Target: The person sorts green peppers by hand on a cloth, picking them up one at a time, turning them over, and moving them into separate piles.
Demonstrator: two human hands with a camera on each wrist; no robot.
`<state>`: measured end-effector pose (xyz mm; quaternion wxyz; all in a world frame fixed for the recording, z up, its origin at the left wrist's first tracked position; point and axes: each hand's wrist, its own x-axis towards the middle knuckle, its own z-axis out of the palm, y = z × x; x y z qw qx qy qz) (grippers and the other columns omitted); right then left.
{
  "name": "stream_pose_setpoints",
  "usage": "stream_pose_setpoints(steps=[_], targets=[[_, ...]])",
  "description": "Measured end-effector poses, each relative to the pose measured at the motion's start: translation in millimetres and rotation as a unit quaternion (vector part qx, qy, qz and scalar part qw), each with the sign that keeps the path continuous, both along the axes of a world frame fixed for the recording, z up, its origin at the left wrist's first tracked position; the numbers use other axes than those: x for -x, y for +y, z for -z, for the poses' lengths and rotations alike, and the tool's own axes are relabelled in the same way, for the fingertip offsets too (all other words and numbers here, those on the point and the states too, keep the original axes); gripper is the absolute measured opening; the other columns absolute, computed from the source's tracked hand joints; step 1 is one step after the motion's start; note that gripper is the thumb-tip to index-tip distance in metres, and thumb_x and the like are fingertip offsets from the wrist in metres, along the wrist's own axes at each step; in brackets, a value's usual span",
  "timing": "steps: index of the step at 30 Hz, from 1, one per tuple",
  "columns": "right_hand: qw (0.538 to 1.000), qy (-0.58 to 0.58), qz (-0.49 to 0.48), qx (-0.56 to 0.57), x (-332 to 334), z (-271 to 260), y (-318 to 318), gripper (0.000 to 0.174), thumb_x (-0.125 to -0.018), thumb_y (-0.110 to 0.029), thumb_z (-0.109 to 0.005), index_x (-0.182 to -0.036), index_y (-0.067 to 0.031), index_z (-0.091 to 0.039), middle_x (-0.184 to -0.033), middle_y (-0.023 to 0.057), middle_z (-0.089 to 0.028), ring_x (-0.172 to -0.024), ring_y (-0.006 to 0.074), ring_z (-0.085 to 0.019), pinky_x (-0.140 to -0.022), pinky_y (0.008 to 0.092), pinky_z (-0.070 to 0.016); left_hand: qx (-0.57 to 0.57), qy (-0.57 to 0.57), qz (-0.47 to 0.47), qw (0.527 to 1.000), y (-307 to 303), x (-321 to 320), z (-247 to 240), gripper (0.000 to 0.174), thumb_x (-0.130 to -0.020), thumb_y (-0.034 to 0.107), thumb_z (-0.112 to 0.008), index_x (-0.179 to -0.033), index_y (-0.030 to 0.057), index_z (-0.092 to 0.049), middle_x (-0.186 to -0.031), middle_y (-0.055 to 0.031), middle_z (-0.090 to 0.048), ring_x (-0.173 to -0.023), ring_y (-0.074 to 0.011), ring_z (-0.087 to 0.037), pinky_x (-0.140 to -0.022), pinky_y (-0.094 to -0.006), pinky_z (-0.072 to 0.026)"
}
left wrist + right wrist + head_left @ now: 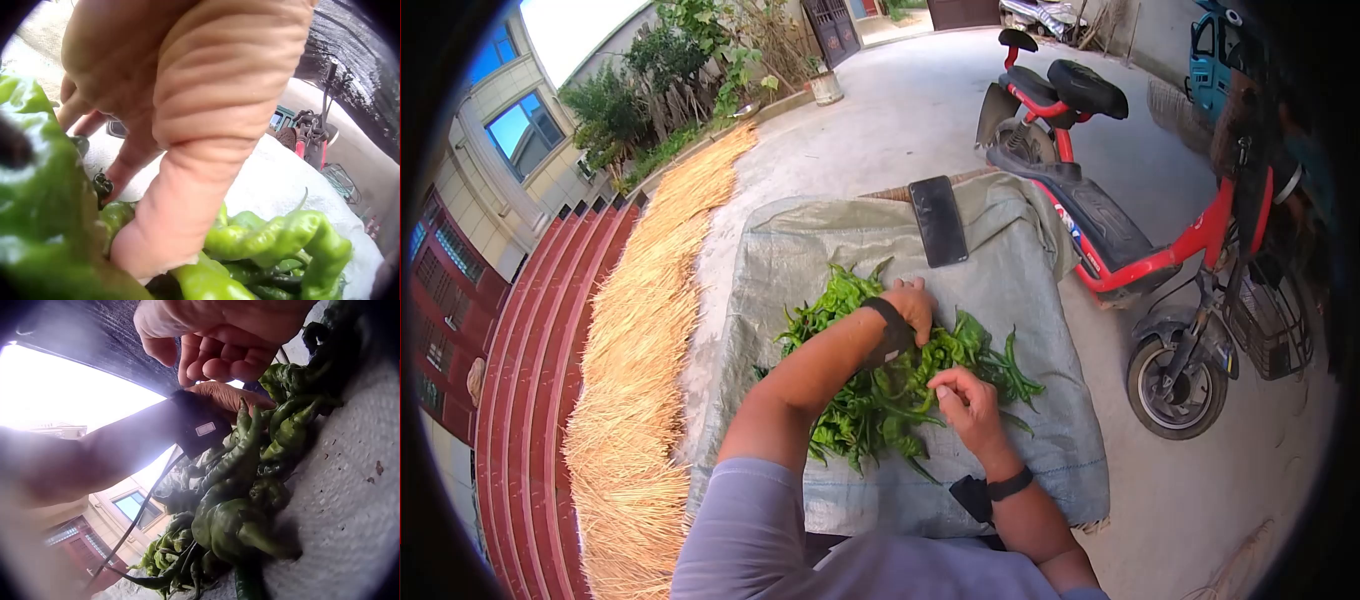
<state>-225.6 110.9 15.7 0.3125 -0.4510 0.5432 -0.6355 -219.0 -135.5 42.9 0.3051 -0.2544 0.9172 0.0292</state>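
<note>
A pile of long green peppers lies spread on a pale woven sack. My left hand reaches across to the pile's far side, its fingers pointing down. In the left wrist view, its thumb touches the peppers and its fingers stretch apart from it beside a dark pepper. Near the pile's right side, my right hand hovers with loosely bent fingers. The right wrist view shows that hand above the peppers, with nothing in its grasp.
The woven sack covers the work surface, and a black phone lies at its far edge. To the right stands a red electric scooter. Straw-coloured stalks stretch along the left, beside red steps.
</note>
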Motion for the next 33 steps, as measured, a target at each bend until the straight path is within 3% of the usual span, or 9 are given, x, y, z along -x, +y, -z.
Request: stream_pose_setpoints(steps=[6, 10, 14, 15, 16, 21, 28, 31, 33], targets=[[1.000, 0.006, 0.011, 0.009, -1, 6, -2, 0.013, -0.089, -0.013, -0.058, -0.095, -0.0026, -0.065, -0.071, 0.0050, -0.064, -0.059, 0.0091, -0.054, -0.056, 0.0261, -0.0432, -0.093, 0.068, 0.071, 0.991, -13, -6, 16, 0.071, -0.052, 0.029, -0.082, -0.118, 0.0107, -0.064, -0.127, -0.0248, -0.048, -0.123, -0.0425, -0.044, -0.102, -0.0519, -0.0386], [1.000, 0.000, 0.016, 0.004, 1, 10, -2, 0.014, -0.089, -0.014, -0.059, -0.096, -0.0038, -0.066, -0.073, 0.0054, -0.064, -0.061, 0.0101, -0.056, -0.059, 0.0261, -0.0450, -0.059, 0.078, 0.039, 0.994, -20, -4, 27, 0.083, -0.053, 0.035, -0.084, -0.129, 0.0141, -0.058, -0.131, -0.0251, -0.048, -0.125, -0.0437, -0.039, -0.099, -0.0532, -0.0422], [1.000, -0.007, 0.023, -0.003, 3, 13, 0, 0.015, -0.089, -0.015, -0.059, -0.097, -0.0046, -0.066, -0.076, 0.0060, -0.066, -0.067, 0.0115, -0.060, -0.064, 0.0268, -0.0473, -0.077, 0.013, 0.048, 0.996, -14, -2, 17, 0.072, -0.058, 0.029, -0.080, -0.126, 0.0177, -0.061, -0.145, -0.0251, -0.039, -0.140, -0.0448, -0.026, -0.100, -0.0553, -0.0421], [1.000, -0.008, 0.023, -0.007, 4, 13, -1, 0.015, -0.089, -0.016, -0.059, -0.097, -0.0048, -0.066, -0.077, 0.0061, -0.066, -0.068, 0.0119, -0.061, -0.066, 0.0270, -0.0478, -0.085, 0.008, 0.050, 0.995, -13, -2, 14, 0.070, -0.058, 0.029, -0.080, -0.125, 0.0177, -0.062, -0.145, -0.0245, -0.039, -0.139, -0.0436, -0.029, -0.099, -0.0546, -0.0428], [0.998, 0.007, 0.028, 0.056, 1, 13, -3, 0.012, -0.093, -0.012, -0.055, -0.096, -0.0044, -0.064, -0.066, -0.0032, -0.055, -0.056, 0.0031, -0.046, -0.051, 0.0215, -0.0368, -0.093, 0.003, 0.052, 0.994, -12, -2, 11, 0.068, -0.059, 0.029, -0.079, -0.123, 0.0178, -0.063, -0.145, -0.0240, -0.040, -0.138, -0.0423, -0.032, -0.099, -0.0539, -0.0434], [0.997, 0.034, 0.027, 0.066, 1, 14, -5, 0.012, -0.093, -0.012, -0.055, -0.095, -0.0038, -0.064, -0.066, -0.0027, -0.055, -0.056, 0.0040, -0.047, -0.051, 0.0226, -0.0377, -0.157, 0.091, 0.055, 0.982, -22, -20, 23, 0.053, -0.062, 0.030, -0.076, -0.113, 0.0159, -0.066, -0.128, -0.0210, -0.048, -0.119, -0.0409, -0.051, -0.093, -0.0502, -0.0459], [0.997, 0.046, 0.024, 0.057, 1, 12, -2, 0.013, -0.094, -0.013, -0.055, -0.094, -0.0033, -0.063, -0.066, -0.0022, -0.054, -0.056, 0.0041, -0.048, -0.049, 0.0231, -0.0372, 0.047, 0.301, 0.140, 0.942, 32, -78, -33, 0.043, -0.070, 0.019, -0.079, -0.107, 0.0102, -0.058, -0.112, -0.0185, -0.046, -0.106, -0.0386, -0.049, -0.087, -0.0458, -0.0445], [0.999, 0.030, 0.022, 0.030, 3, 17, -3, 0.013, -0.091, -0.015, -0.060, -0.094, -0.0035, -0.064, -0.069, 0.0043, -0.062, -0.060, 0.0087, -0.056, -0.057, 0.0265, -0.0445, 0.116, 0.399, 0.164, 0.895, 45, -106, -43, 0.040, -0.074, 0.017, -0.077, -0.107, 0.0091, -0.056, -0.112, -0.0177, -0.046, -0.105, -0.0383, -0.050, -0.087, -0.0446, -0.0449], [0.999, 0.025, 0.014, 0.025, 4, 19, -3, 0.011, -0.092, -0.013, -0.060, -0.094, -0.0022, -0.064, -0.065, -0.0003, -0.055, -0.058, 0.0054, -0.048, -0.054, 0.0242, -0.0391, 0.128, 0.444, 0.169, 0.871, 52, -121, -53, 0.036, -0.077, 0.014, -0.074, -0.106, 0.0080, -0.055, -0.113, -0.0179, -0.046, -0.103, -0.0381, -0.050, -0.088, -0.0444, -0.0450]])
